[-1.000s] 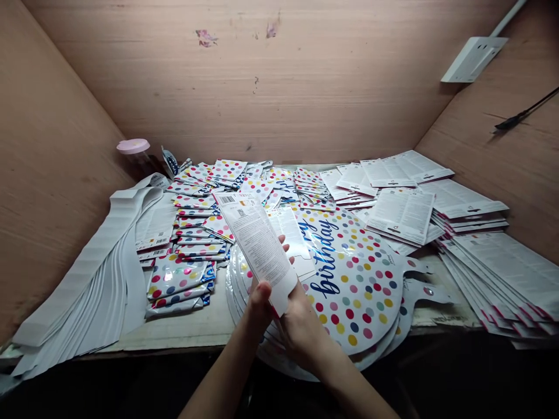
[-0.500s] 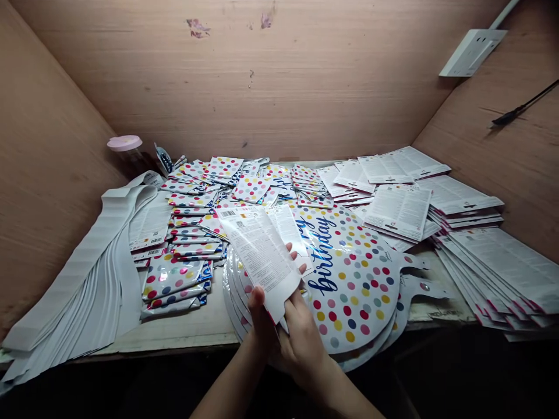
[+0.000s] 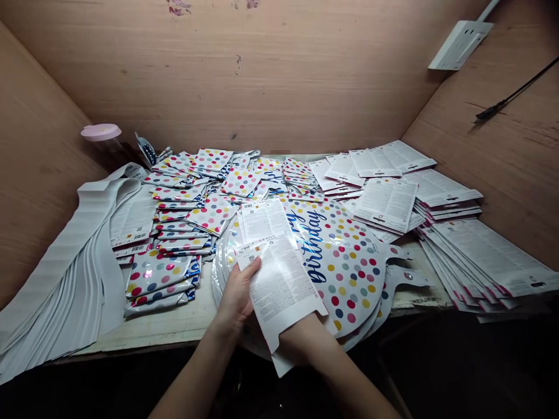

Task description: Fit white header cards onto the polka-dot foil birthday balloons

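A printed white card sleeve (image 3: 283, 285) is tilted above the table's front edge, its notched open end toward me. My left hand (image 3: 240, 291) grips its left edge, thumb on top of the print. My right hand (image 3: 301, 340) reaches into or under the sleeve's near end, its fingers hidden by the card. Just beyond lies another printed card (image 3: 267, 221), on a stack of round foil balloons (image 3: 349, 262) with coloured dots and blue "birthday" lettering.
Folded dotted foil packets (image 3: 181, 233) are piled left of centre. Long white paper strips (image 3: 74, 291) fan out at far left. Printed sleeves (image 3: 493, 250) are stacked at right. A pink-lidded cup (image 3: 101, 132) stands at back left; a socket box (image 3: 462, 45) is on the wall.
The sleeve has turned more upright and come nearer. My left hand has moved up its left edge, while my right hand's fingers have gone from view behind the card. The camera view has shifted slightly.
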Demonstrator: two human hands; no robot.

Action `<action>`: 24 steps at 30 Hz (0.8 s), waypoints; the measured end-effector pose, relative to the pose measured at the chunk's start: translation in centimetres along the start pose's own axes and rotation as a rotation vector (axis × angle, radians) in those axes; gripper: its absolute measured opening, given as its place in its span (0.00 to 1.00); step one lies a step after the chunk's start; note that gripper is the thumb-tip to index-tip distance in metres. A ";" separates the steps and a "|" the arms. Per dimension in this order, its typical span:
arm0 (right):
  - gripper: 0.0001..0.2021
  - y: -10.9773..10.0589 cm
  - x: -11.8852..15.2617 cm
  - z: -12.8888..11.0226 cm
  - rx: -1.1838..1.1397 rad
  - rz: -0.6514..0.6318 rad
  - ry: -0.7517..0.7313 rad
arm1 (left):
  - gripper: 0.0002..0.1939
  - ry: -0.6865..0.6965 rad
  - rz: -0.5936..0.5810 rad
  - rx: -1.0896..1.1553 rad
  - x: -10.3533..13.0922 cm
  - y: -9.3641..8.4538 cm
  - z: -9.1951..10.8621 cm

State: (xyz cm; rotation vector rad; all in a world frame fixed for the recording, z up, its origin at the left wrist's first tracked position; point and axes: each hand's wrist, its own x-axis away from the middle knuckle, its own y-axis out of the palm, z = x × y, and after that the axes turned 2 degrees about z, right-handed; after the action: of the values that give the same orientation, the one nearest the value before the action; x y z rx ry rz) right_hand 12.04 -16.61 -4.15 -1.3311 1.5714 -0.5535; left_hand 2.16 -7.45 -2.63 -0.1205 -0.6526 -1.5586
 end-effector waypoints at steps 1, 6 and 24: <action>0.14 -0.4 0.6 -0.1 0.010 -0.024 -0.020 | 0.24 0.026 -0.006 -0.013 -0.5 -0.1 0.1; 0.18 -4.5 4.5 0.8 -0.100 -0.136 -0.013 | 0.37 0.306 0.066 -0.194 -1.7 -0.5 0.0; 0.07 -2.6 4.0 5.3 -0.250 0.071 0.196 | 0.28 1.025 -0.563 -1.601 0.2 -3.6 -3.4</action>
State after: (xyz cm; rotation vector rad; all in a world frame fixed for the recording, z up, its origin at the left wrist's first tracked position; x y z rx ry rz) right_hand 18.21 -19.83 -5.83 -1.4332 1.8909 -0.4651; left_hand -0.25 -9.40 -6.48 -0.2934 1.5530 -2.0113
